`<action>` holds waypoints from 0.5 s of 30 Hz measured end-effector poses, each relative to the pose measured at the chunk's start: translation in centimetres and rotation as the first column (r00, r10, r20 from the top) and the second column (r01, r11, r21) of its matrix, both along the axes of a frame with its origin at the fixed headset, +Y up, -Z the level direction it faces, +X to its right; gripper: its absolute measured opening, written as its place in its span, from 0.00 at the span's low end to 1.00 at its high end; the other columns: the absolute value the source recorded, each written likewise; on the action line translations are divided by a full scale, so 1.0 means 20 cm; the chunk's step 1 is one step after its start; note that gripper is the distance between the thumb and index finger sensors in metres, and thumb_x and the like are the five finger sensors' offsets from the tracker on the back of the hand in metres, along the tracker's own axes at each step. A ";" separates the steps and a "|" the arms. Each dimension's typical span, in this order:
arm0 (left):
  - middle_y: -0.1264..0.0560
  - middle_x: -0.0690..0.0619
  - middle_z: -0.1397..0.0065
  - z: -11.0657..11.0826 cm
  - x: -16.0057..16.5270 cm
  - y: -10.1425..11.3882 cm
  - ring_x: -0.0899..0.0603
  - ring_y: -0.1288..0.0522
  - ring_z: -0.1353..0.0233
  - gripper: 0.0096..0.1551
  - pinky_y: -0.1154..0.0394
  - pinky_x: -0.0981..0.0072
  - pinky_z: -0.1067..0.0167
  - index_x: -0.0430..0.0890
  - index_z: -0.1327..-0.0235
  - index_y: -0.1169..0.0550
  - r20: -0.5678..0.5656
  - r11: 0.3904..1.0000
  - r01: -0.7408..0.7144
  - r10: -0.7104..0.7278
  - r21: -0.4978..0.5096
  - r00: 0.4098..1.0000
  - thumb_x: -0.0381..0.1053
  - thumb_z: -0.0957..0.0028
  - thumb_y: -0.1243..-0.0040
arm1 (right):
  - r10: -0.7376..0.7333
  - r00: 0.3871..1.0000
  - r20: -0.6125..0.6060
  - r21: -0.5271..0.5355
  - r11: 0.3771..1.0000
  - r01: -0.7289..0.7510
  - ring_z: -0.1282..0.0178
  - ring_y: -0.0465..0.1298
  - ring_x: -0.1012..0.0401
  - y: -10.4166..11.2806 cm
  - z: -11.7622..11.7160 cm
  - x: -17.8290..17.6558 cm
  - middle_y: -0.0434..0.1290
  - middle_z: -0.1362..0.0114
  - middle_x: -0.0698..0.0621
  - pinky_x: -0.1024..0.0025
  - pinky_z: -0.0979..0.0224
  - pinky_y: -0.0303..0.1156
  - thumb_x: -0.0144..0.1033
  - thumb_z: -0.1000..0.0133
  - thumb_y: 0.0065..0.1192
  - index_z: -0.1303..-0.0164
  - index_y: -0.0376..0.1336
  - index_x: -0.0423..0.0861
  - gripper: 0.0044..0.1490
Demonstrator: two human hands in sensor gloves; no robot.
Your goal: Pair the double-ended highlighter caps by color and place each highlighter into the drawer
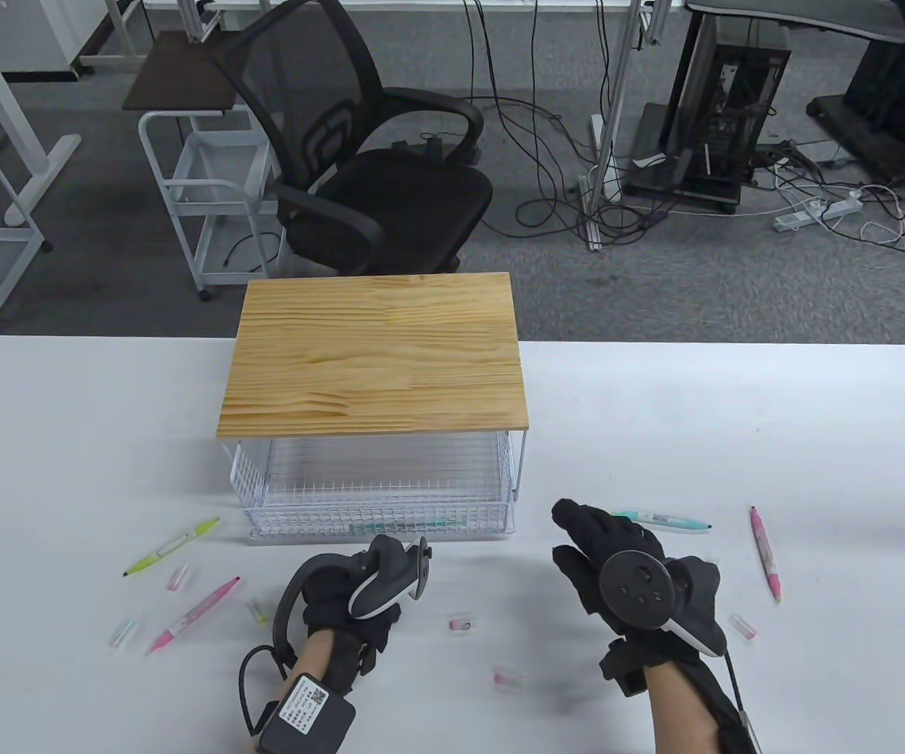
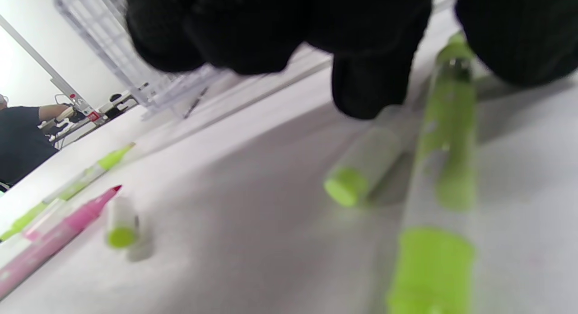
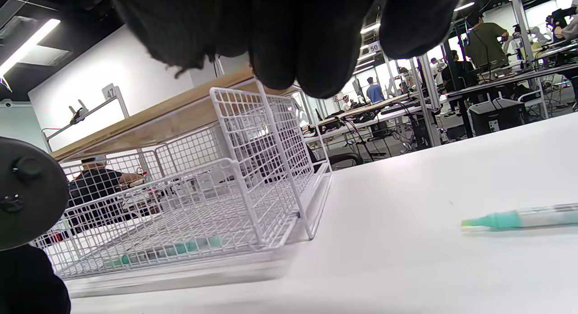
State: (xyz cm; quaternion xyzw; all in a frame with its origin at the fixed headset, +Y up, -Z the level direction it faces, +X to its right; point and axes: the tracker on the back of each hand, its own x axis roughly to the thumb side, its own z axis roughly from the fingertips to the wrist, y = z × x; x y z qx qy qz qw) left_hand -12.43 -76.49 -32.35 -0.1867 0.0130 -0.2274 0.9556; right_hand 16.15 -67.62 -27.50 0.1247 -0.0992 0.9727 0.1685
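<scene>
- Nearest the person, two small loose pink-tipped clear caps (image 1: 507, 679) are lying on the white table (image 1: 735, 408) between the wrists, waiting to be matched to a pen.
- The left hand (image 1: 358, 589) is hovering low over the table, knuckles up and fingers (image 2: 370, 88) pointing down. In the left wrist view a lime-green double-ended highlighter (image 2: 447, 138) and a short lime-green cap (image 2: 356, 178) are lying right under those fingers. The picture is blurred, so I cannot tell whether the hand is pinching either one or only touching it.
- The right hand (image 1: 625, 581) is reaching forward with fingers spread and relaxed, holding nothing.
- Several pens are lying uncapped and outside the drawer: a pink highlighter (image 1: 195, 605) and a second lime-green highlighter (image 1: 174, 546) on the left, a mint-teal highlighter (image 1: 668, 520) just beyond the right hand's fingertips, and another pink highlighter (image 1: 765, 552) farther right. More loose caps are scattered among them.
- Beyond the hands, the white wire-mesh drawer (image 1: 382, 534) is standing pulled out from under its pale wooden top (image 1: 374, 353). One capped mint-teal highlighter (image 3: 171, 250) is lying inside it.
- Judging from this, the task is only getting started: one pen is stored, the green one seems to be in work, and the rest are waiting.
</scene>
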 end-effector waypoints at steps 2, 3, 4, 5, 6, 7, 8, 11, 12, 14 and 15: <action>0.21 0.64 0.69 0.00 0.00 0.00 0.52 0.20 0.57 0.35 0.22 0.52 0.39 0.51 0.40 0.21 0.003 1.000 -0.007 0.007 0.001 1.000 0.73 0.49 0.41 | 0.001 1.000 0.001 0.001 1.000 -0.001 0.25 0.74 0.51 0.00 0.00 0.00 0.68 0.18 0.50 0.41 0.22 0.67 0.49 0.40 0.58 0.18 0.55 0.56 0.38; 0.21 0.64 0.69 0.00 0.01 0.00 0.52 0.20 0.57 0.35 0.22 0.52 0.39 0.51 0.40 0.21 0.002 1.000 -0.006 0.006 0.001 1.000 0.73 0.49 0.41 | 0.002 1.000 0.001 0.000 1.000 -0.002 0.25 0.74 0.51 0.00 0.00 0.00 0.68 0.18 0.51 0.41 0.22 0.67 0.49 0.40 0.58 0.18 0.55 0.56 0.38; 0.21 0.64 0.69 0.00 0.01 0.00 0.52 0.20 0.57 0.35 0.22 0.52 0.39 0.50 0.39 0.21 -0.001 1.000 -0.006 0.006 -0.001 1.000 0.73 0.49 0.41 | 0.002 1.000 0.000 0.000 1.000 -0.002 0.25 0.74 0.51 0.00 0.00 0.00 0.68 0.18 0.50 0.41 0.22 0.67 0.50 0.40 0.58 0.18 0.55 0.56 0.38; 0.21 0.64 0.69 0.00 0.01 0.00 0.52 0.20 0.57 0.35 0.22 0.52 0.39 0.50 0.39 0.21 -0.004 1.000 -0.007 0.007 -0.003 1.000 0.73 0.49 0.41 | 0.002 1.000 0.000 -0.001 1.000 -0.002 0.25 0.74 0.51 0.00 0.00 0.00 0.68 0.18 0.50 0.41 0.22 0.67 0.49 0.40 0.58 0.18 0.55 0.56 0.38; 0.21 0.64 0.69 0.00 0.01 0.00 0.52 0.20 0.57 0.35 0.22 0.52 0.39 0.50 0.39 0.21 -0.008 1.000 -0.007 0.007 -0.006 1.000 0.72 0.49 0.40 | 0.003 1.000 0.000 -0.001 1.000 -0.003 0.25 0.74 0.51 0.00 0.00 0.00 0.68 0.18 0.51 0.41 0.22 0.67 0.50 0.40 0.58 0.18 0.55 0.56 0.38; 0.21 0.64 0.69 0.00 0.01 0.00 0.52 0.20 0.57 0.35 0.22 0.52 0.39 0.50 0.39 0.21 -0.010 1.000 -0.007 0.007 -0.009 1.000 0.72 0.48 0.41 | 0.005 1.000 0.000 -0.002 1.000 -0.005 0.25 0.74 0.51 0.00 0.00 0.00 0.68 0.18 0.50 0.41 0.22 0.67 0.49 0.40 0.58 0.18 0.55 0.56 0.38; 0.21 0.64 0.69 0.01 0.01 0.00 0.52 0.20 0.57 0.35 0.22 0.52 0.39 0.49 0.39 0.21 -0.010 1.000 -0.007 0.007 -0.010 1.000 0.72 0.48 0.40 | 0.007 1.000 0.000 -0.002 1.000 -0.007 0.25 0.74 0.51 0.00 0.00 0.00 0.68 0.18 0.51 0.41 0.22 0.67 0.50 0.40 0.58 0.18 0.55 0.56 0.38; 0.21 0.64 0.68 0.01 0.01 0.00 0.52 0.20 0.56 0.34 0.22 0.52 0.39 0.49 0.38 0.22 -0.016 1.000 -0.007 0.007 -0.009 1.000 0.71 0.48 0.40 | 0.008 1.000 0.001 -0.003 1.000 -0.008 0.25 0.74 0.51 -0.01 0.00 0.00 0.68 0.18 0.51 0.41 0.22 0.67 0.50 0.39 0.58 0.18 0.55 0.56 0.38; 0.21 0.64 0.68 0.01 0.01 0.00 0.52 0.20 0.56 0.34 0.22 0.52 0.39 0.49 0.38 0.22 -0.018 1.000 -0.007 0.007 -0.009 1.000 0.71 0.47 0.40 | 0.008 1.000 0.001 -0.003 1.000 -0.008 0.25 0.74 0.51 -0.01 0.00 0.00 0.68 0.18 0.51 0.41 0.22 0.67 0.50 0.40 0.58 0.18 0.55 0.56 0.38; 0.20 0.64 0.67 0.01 0.02 0.00 0.51 0.20 0.56 0.33 0.22 0.52 0.38 0.49 0.38 0.22 -0.023 1.000 -0.008 0.007 -0.011 1.000 0.70 0.47 0.39 | 0.007 1.000 0.002 -0.004 1.000 -0.007 0.25 0.74 0.51 -0.01 0.00 0.00 0.68 0.18 0.50 0.41 0.22 0.67 0.50 0.40 0.58 0.18 0.55 0.56 0.38; 0.20 0.64 0.67 0.01 0.02 -0.01 0.51 0.20 0.56 0.32 0.22 0.52 0.38 0.49 0.38 0.22 -0.026 1.000 -0.006 0.006 -0.008 1.000 0.69 0.46 0.39 | 0.007 1.000 0.002 -0.005 1.000 -0.007 0.25 0.74 0.51 -0.01 0.00 0.00 0.68 0.18 0.51 0.41 0.22 0.67 0.50 0.39 0.58 0.18 0.55 0.56 0.37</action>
